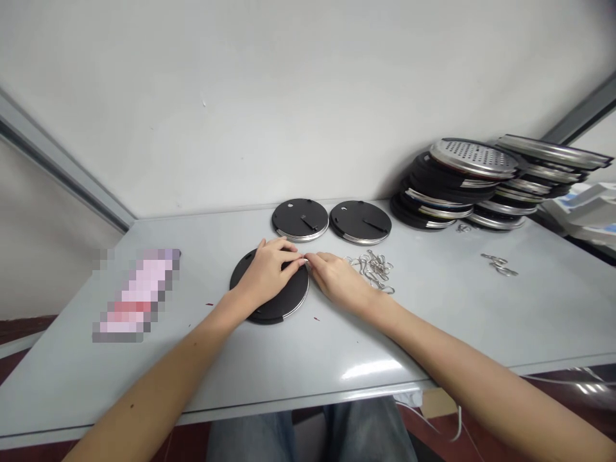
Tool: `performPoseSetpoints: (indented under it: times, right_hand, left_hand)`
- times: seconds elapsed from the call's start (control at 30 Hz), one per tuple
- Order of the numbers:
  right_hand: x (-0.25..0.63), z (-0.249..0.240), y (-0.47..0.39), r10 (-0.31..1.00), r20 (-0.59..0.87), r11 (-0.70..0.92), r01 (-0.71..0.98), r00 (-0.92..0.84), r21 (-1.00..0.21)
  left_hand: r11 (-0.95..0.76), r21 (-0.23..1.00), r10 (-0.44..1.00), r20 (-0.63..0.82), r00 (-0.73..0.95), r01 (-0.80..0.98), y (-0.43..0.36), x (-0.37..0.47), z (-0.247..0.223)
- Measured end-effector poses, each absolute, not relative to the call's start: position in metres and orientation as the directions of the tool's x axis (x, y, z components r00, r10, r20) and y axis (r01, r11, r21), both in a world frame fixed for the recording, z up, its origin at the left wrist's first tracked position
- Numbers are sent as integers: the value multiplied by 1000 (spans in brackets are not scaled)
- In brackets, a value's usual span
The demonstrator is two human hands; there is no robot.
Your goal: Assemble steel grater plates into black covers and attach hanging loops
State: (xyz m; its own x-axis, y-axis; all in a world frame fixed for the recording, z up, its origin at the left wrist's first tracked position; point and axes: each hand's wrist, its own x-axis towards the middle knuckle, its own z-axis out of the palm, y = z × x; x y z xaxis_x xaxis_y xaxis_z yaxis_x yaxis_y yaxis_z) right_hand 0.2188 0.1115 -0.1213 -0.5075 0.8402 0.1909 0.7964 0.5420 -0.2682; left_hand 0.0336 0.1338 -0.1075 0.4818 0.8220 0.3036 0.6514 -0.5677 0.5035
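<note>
A round black plate [283,301] with a silvery metal rim lies flat on the table in front of me. My left hand [271,264] reaches over its top, with thumb and fingers closed at the plate's right edge. At that same edge my right hand [334,273] pinches a small silvery metal piece [306,260], mostly hidden by the fingertips; it looks like a metal clip. The fingertips of both hands nearly meet there. A loose pile of metal clips [378,266] lies just beyond my right hand.
Two similar black plates [301,218] lie side by side near the wall. Tall leaning stacks of plates [445,186] stand at the back right, one topped by a perforated metal disc [474,156]. A few clips [500,263] lie farther right. A blurred pinkish object [139,292] lies left.
</note>
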Motion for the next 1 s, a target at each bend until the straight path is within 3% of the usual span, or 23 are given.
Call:
performPoseSetpoints:
  times: [0.17,0.37,0.5,0.6,0.83,1.0]
  right_hand:
    - [218,-124,111,844,220,536,783,-489,-315]
    - [222,-125,113,860,266,509,687,-436,-519]
    - [227,-124,117,876,299,482,653,-380,-583]
    - [230,-126,119,866,306,499,652,-395,-571]
    - [234,-132,126,793,376,606,682,-479,-409]
    - [245,-99,95,731,505,681,537,-459,-497]
  left_hand:
    - [-533,471,842,217,493,703,132,31,-107]
    - [-585,441,794,140,591,681,133,23,-102]
    - [-621,382,774,163,611,684,132,23,-105]
    - [-647,335,758,184,626,685,130,24,-107]
    - [-649,335,757,191,625,683,132,23,-105]
    - [-659,333,749,205,630,675,134,21,-105]
